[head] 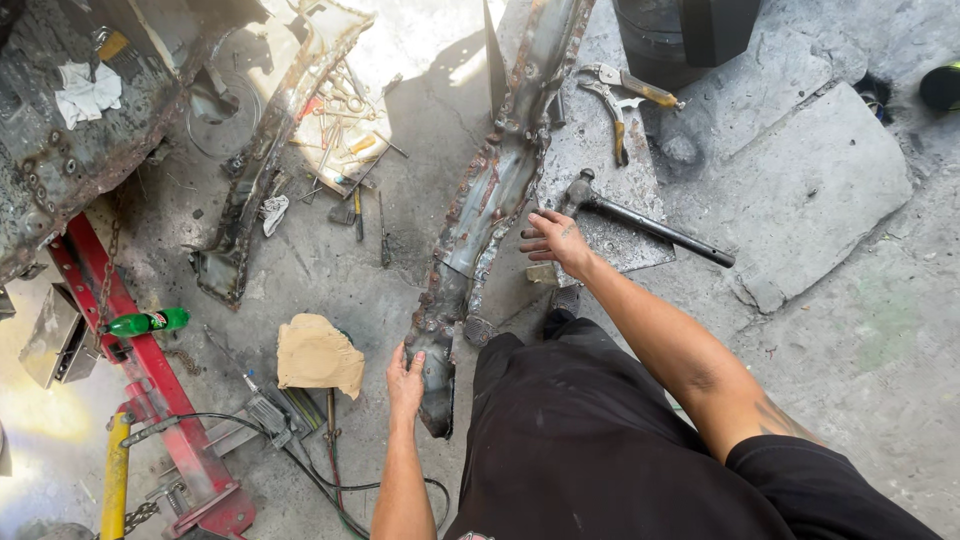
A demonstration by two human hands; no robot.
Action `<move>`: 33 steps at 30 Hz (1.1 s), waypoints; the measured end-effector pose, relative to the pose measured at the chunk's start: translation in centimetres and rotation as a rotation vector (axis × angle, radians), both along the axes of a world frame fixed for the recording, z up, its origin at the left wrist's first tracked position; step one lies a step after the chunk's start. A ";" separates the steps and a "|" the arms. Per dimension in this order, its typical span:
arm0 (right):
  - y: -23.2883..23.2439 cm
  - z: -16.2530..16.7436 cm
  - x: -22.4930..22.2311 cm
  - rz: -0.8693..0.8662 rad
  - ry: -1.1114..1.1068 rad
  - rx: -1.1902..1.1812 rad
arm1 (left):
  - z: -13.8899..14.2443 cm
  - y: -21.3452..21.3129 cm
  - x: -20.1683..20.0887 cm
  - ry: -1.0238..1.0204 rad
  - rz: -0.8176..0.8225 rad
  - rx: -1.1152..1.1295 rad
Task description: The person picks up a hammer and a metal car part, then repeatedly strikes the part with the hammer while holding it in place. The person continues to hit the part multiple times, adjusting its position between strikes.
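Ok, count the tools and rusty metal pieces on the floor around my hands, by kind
Hammers: 1
Locking pliers: 2
Rusty sheet-metal channels: 2, one under both hands (left, right), one lying apart
Green bottles: 1
Total: 6

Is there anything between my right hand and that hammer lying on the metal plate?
Nothing visible. The right hand hovers over the edge of the rusty metal beam, and the hammer lies just beyond its fingertips on the flat plate, with only bare plate between. The left hand grips the beam's lower end.
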State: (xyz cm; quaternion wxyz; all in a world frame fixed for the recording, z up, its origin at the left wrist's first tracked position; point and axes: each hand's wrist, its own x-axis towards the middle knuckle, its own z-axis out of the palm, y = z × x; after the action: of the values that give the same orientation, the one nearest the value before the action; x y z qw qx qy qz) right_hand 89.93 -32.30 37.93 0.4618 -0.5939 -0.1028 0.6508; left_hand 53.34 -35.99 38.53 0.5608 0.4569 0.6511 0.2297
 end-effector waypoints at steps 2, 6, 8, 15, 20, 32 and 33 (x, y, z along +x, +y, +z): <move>0.0 0.4 -0.4 0.014 0.005 0.002 | 0.2 0.1 0.1 -0.051 0.030 -0.024; 0.3 1.1 -0.9 -0.020 0.002 0.012 | 0.5 0.3 0.1 -0.060 -0.035 0.036; 0.6 1.2 -0.9 -0.028 -0.039 -0.002 | 0.5 0.3 0.0 -0.022 -0.036 -0.008; 0.3 1.3 -1.0 -0.044 -0.137 -0.077 | 0.4 0.4 0.0 -0.116 -0.019 -0.019; 0.4 1.5 -1.2 -0.033 -0.147 -0.099 | 0.6 0.4 0.3 -0.095 -0.015 -0.044; 3.1 0.6 -1.1 -0.106 -0.094 -0.055 | 0.8 -0.2 0.8 -0.111 0.018 -0.031; 3.4 0.5 -1.1 -0.104 -0.094 -0.057 | 0.8 -0.2 0.7 -0.091 0.004 -0.022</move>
State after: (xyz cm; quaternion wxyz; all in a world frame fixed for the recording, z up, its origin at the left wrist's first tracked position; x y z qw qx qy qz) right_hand 88.80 -28.89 38.40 0.4725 -0.6413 -0.0750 0.5999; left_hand 54.04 -36.21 39.30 0.5944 0.4384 0.6284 0.2441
